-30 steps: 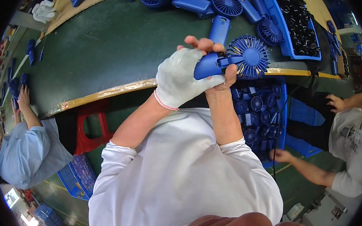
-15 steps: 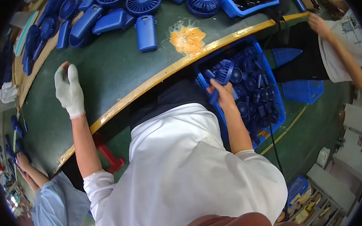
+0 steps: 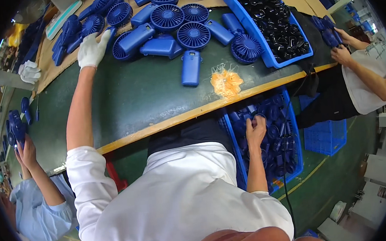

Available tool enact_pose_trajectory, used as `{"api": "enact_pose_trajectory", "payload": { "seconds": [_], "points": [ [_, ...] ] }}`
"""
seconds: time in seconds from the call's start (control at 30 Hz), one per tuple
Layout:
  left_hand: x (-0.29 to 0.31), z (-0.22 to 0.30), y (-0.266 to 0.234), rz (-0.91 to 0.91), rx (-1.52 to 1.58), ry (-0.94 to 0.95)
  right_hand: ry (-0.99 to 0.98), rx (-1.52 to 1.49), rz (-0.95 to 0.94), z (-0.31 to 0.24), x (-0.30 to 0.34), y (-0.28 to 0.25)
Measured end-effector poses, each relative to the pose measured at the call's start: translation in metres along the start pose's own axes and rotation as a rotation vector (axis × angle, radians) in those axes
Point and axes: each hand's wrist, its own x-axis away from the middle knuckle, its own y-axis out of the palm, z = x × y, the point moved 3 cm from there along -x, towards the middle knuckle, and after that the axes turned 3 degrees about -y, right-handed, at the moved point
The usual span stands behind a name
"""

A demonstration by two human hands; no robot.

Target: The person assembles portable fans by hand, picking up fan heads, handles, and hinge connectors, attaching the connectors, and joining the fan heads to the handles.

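Observation:
My left hand point(image 3: 93, 50), in a white glove, reaches over the table to the far-left part of a pile of blue handheld fans point(image 3: 167, 17). Its thumb and fingers are apart, beside the handle of a blue fan point(image 3: 119, 14); whether it touches the handle is hard to tell. My bare right hand point(image 3: 256, 133) is over a blue crate point(image 3: 295, 133) below the table edge, full of dark blue fans point(image 3: 273, 148). Its fingers are bent and apart, with no fan visibly gripped; a rounded blue part shows just behind the fingertips.
A blue tray point(image 3: 259, 42) of small black parts stands on the green table point(image 3: 155, 94), near a yellow patch point(image 3: 227, 82). Co-workers handle blue fans at left point(image 3: 18, 126) and right point(image 3: 327, 28). A black cord point(image 3: 285, 172) hangs across the crate. A blue basket point(image 3: 325, 137) stands on the floor.
My left hand has moved forward to the fan pile. The fan in my right hand has been let go over the crate. The view has shifted, and the right co-worker's hands now hold fans.

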Motion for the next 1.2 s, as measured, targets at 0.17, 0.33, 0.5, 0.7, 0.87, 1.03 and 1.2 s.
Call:
{"api": "enact_pose_trajectory", "payload": {
  "seconds": [0.17,0.33,0.5,0.7,0.87,1.03,1.2],
  "points": [
    [-0.004,0.039,-0.005,-0.344,0.065,-0.006,-0.391,-0.069,0.28,-0.144,-0.086,-0.09],
    [0.001,0.014,0.03,-0.41,0.23,-0.016,-0.602,0.063,0.226,-0.139,-0.218,-0.096],
    [0.026,0.038,0.014,-0.29,0.299,-0.048,-0.522,0.527,0.06,-0.111,-0.314,-0.061],
    [0.003,0.015,0.02,-0.303,0.297,-0.13,-0.555,0.58,-0.164,-0.159,-0.342,-0.036],
    [0.015,0.004,-0.005,-0.333,-0.061,0.247,-0.625,0.636,-0.219,-0.116,-0.373,-0.044],
    [0.054,-0.037,-0.033,-0.313,-0.198,0.352,-0.468,-0.249,-0.228,-0.103,-0.392,-0.059],
    [0.099,-0.02,-0.022,-0.055,0.024,-0.003,-0.495,-0.626,0.007,-0.139,-0.306,-0.099]
  ]
}}
